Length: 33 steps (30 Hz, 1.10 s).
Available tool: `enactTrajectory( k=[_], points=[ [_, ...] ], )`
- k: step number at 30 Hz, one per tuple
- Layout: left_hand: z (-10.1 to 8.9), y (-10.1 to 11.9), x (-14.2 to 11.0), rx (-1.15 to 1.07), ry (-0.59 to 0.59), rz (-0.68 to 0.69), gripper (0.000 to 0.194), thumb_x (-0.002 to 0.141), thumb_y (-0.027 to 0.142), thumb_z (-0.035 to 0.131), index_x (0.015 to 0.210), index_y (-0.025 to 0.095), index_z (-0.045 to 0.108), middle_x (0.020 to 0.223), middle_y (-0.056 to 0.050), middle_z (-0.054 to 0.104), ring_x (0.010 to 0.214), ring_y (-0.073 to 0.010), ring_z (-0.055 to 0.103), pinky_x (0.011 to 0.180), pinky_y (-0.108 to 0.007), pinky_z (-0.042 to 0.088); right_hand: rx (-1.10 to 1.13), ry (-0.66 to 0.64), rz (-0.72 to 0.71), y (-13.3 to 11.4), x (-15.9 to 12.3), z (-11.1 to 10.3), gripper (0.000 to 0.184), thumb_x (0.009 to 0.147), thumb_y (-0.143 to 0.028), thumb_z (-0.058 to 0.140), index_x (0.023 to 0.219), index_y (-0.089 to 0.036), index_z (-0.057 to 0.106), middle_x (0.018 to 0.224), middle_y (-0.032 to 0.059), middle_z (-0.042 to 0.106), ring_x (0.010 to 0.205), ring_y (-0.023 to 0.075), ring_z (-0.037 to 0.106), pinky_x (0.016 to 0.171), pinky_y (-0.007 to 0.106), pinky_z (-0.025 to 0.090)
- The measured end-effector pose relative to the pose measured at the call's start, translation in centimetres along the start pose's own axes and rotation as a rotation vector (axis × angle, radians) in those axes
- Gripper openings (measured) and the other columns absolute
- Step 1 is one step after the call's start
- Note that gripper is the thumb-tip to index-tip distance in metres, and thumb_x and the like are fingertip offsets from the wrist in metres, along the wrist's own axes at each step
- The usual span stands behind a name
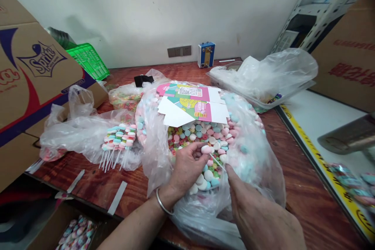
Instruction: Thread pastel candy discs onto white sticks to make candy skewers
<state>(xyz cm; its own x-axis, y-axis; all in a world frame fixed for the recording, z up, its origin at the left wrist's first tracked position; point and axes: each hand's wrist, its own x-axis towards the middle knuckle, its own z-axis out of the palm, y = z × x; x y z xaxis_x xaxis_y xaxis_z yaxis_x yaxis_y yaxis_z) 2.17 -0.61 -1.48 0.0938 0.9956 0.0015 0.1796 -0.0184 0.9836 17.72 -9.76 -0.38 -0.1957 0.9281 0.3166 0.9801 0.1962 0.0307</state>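
Above a big clear plastic bag (249, 172) of candies, my left hand (190, 166) pinches a pink marshmallow (206, 149) between thumb and fingers. A thin white stick (217, 161) runs from beside that marshmallow to my right hand (249, 203), whose fingertips are closed on its lower end. Pastel marshmallows (209, 175) and small ring candies (183, 140) fill the bag's opening. A flat printed cardboard piece (193, 103) lies over the far part of the bag. On the left, a bundle of finished-looking marshmallow sticks (118, 136) rests on crumpled plastic.
A Sprite carton (43, 62) and a green basket (88, 60) stand at left. A lidless plastic tub (281, 90) holding a bag sits at back right. A blue box (206, 54) is near the wall. Below the left table edge, a carton holds wrapped candies (76, 234).
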Motion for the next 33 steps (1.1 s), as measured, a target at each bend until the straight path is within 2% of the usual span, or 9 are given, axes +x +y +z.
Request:
enactTrajectory(
  k=[6, 13, 15, 17, 19, 23, 25, 28, 33],
  points=[
    [0.4, -0.6, -0.5, 0.118, -0.001, 0.129, 0.027, 0.079, 0.021, 0.065, 0.106, 0.02, 0.071, 0.091, -0.004, 0.075, 0.078, -0.0146, 0.069, 0.073, -0.024, 0.056, -0.023, -0.203, 0.084, -0.8, 0.3, -0.9, 0.053, 0.084, -0.005, 0.043, 0.134, -0.021, 0.052, 0.069, 0.0032, 0.073, 0.044, 0.0159, 0.064, 0.037, 0.021, 0.034],
    [0.6, -0.6, -1.9, 0.154, -0.022, 0.169, 0.027, 0.082, 0.019, 0.062, 0.108, 0.02, 0.072, 0.09, -0.003, 0.075, 0.074, -0.0139, 0.067, 0.07, -0.024, 0.056, -0.088, -0.15, 0.064, -2.0, -0.3, 0.6, 0.054, 0.086, -0.006, 0.042, 0.137, -0.019, 0.049, 0.06, 0.0035, 0.069, 0.038, 0.015, 0.059, 0.037, 0.021, 0.033],
    [0.8, -0.8, -2.6, 0.171, -0.032, 0.193, 0.029, 0.082, 0.015, 0.061, 0.107, 0.021, 0.072, 0.093, -0.003, 0.075, 0.079, -0.0142, 0.068, 0.076, -0.024, 0.056, -0.073, -0.157, 0.084, -2.5, 0.1, 1.3, 0.048, 0.087, -0.008, 0.044, 0.131, -0.022, 0.055, 0.06, 0.0021, 0.068, 0.038, 0.0143, 0.059, 0.037, 0.021, 0.03],
    [0.6, -0.9, -3.1, 0.206, -0.062, 0.246, 0.035, 0.08, 0.007, 0.059, 0.109, 0.022, 0.07, 0.1, -0.002, 0.074, 0.089, -0.0146, 0.068, 0.085, -0.025, 0.054, -0.005, -0.177, 0.105, -3.0, 0.9, 2.1, 0.033, 0.088, -0.011, 0.045, 0.114, -0.022, 0.064, 0.058, -0.0001, 0.066, 0.039, 0.0132, 0.059, 0.038, 0.02, 0.028],
    [-0.2, -0.8, -3.2, 0.278, -0.093, 0.281, 0.044, 0.079, 0.005, 0.057, 0.118, 0.023, 0.066, 0.106, -0.003, 0.073, 0.094, -0.0153, 0.067, 0.089, -0.027, 0.053, 0.098, -0.141, 0.131, -3.4, 2.0, 2.7, 0.022, 0.091, -0.016, 0.045, 0.1, -0.02, 0.066, 0.061, -0.0007, 0.066, 0.046, 0.0124, 0.063, 0.04, 0.02, 0.03],
    [-3.3, -0.4, -1.7, 0.53, 0.01, 0.302, 0.049, 0.087, 0.01, 0.05, 0.136, 0.02, 0.05, 0.11, -0.007, 0.069, 0.097, -0.0174, 0.065, 0.09, -0.031, 0.052, 0.089, -0.039, 0.141, -3.3, 4.6, 2.7, 0.021, 0.093, -0.022, 0.048, 0.108, -0.023, 0.063, 0.088, 0.0017, 0.069, 0.061, 0.013, 0.067, 0.043, 0.022, 0.029],
    [-5.0, -0.5, -0.3, 0.721, 0.082, 0.355, 0.038, 0.089, 0.008, 0.047, 0.124, 0.018, 0.059, 0.109, -0.008, 0.067, 0.102, -0.0197, 0.061, 0.092, -0.035, 0.049, 0.013, -0.124, 0.099, -3.2, 5.9, 2.3, 0.021, 0.091, -0.019, 0.051, 0.106, -0.025, 0.064, 0.087, 0.001, 0.067, 0.061, 0.0133, 0.065, 0.043, 0.023, 0.024],
    [-6.6, -1.3, 1.7, 0.971, 0.082, 0.391, 0.026, 0.09, 0.009, 0.047, 0.097, 0.017, 0.07, 0.093, -0.007, 0.065, 0.089, -0.02, 0.058, 0.081, -0.034, 0.05, -0.011, -0.259, 0.023, -3.5, 7.8, 1.8, 0.02, 0.089, -0.015, 0.052, 0.101, -0.024, 0.065, 0.081, 0.0021, 0.066, 0.067, 0.0151, 0.066, 0.046, 0.024, 0.023],
    [-6.8, -2.9, 3.0, 1.107, -0.002, 0.392, 0.02, 0.088, 0.011, 0.054, 0.093, 0.021, 0.071, 0.089, -0.004, 0.063, 0.082, -0.018, 0.056, 0.073, -0.03, 0.046, -0.024, -0.338, -0.019, -4.5, 9.7, 1.4, 0.021, 0.092, -0.013, 0.045, 0.094, -0.018, 0.065, 0.084, 0.006, 0.066, 0.073, 0.018, 0.068, 0.05, 0.024, 0.027]
  ],
)
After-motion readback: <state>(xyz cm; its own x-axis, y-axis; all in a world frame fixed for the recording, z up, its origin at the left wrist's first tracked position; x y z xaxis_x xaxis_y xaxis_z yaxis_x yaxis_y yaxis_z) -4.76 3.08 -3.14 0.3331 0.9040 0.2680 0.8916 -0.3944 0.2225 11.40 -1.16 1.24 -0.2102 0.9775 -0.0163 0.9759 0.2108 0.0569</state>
